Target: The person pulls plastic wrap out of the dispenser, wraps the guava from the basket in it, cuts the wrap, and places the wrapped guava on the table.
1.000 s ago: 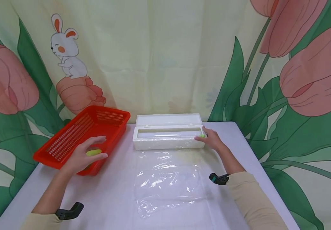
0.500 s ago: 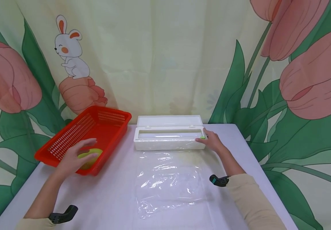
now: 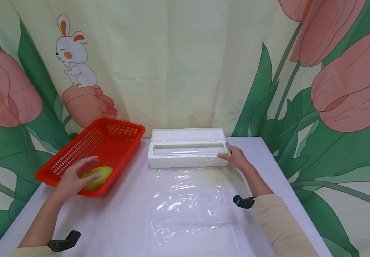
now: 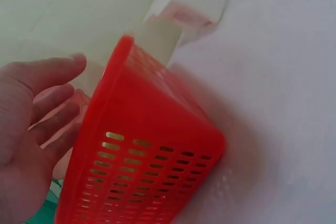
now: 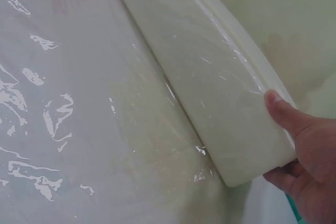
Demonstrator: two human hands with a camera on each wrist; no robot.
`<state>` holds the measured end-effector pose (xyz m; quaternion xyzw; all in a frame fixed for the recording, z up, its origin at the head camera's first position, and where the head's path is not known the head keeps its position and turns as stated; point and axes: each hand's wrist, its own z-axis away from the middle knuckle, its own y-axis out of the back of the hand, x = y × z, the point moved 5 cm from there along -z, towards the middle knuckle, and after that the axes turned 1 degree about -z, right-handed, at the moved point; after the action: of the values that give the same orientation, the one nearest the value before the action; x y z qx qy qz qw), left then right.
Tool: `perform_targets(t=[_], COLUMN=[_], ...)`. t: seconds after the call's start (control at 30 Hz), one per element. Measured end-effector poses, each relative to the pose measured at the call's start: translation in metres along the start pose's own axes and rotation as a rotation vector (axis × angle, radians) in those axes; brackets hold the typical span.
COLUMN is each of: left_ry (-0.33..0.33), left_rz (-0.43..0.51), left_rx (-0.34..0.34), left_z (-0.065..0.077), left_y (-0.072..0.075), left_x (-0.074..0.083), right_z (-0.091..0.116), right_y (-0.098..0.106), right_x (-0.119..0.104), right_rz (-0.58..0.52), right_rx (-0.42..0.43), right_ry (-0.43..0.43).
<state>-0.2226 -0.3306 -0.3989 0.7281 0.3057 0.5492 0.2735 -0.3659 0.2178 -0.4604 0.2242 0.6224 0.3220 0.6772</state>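
Note:
My left hand is over the near end of the red basket, its fingers spread apart. A yellow-green oval fruit, mango-like, lies in that basket, partly covered by the thumb. In the left wrist view the curved fingers show beside the basket's rim, with the fruit hidden. My right hand grips the right end of a white cling film dispenser, thumb on the front top edge. The dispenser's lid stands raised at the back. Clear cling film runs from its front onto the table.
A green slider sits at the dispenser's right end. The white-covered table backs onto a curtain printed with tulips and a rabbit. The basket stands left of the dispenser, with a strip of tablecloth between them.
My left hand has drawn back to the left and slightly down, and more of the fruit shows in the basket. The right hand stays on the dispenser.

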Motion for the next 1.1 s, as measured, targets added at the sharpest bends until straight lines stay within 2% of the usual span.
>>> perform_targets(t=[0.33,0.57,0.77,1.1], left_ry=[0.019,0.090,0.115,0.137], left_rz=[-0.035,-0.107,-0.162,-0.157], left_rx=[-0.037,-0.152,-0.232,-0.248], left_z=[-0.005,-0.016,-0.022,-0.024], left_y=[-0.002,-0.002,-0.007,-0.011], left_x=[-0.013,-0.019,-0.021,-0.028], right_z=[-0.002,-0.003,-0.002,-0.003], right_y=[-0.001,0.001,0.002,0.000], right_x=[-0.001,0.002,0.007,0.004], right_rz=[0.007,0.020,0.004,-0.011], right_rx=[-0.005,0.010,0.014,0.013], right_ry=[0.005,0.006,0.001,-0.005])
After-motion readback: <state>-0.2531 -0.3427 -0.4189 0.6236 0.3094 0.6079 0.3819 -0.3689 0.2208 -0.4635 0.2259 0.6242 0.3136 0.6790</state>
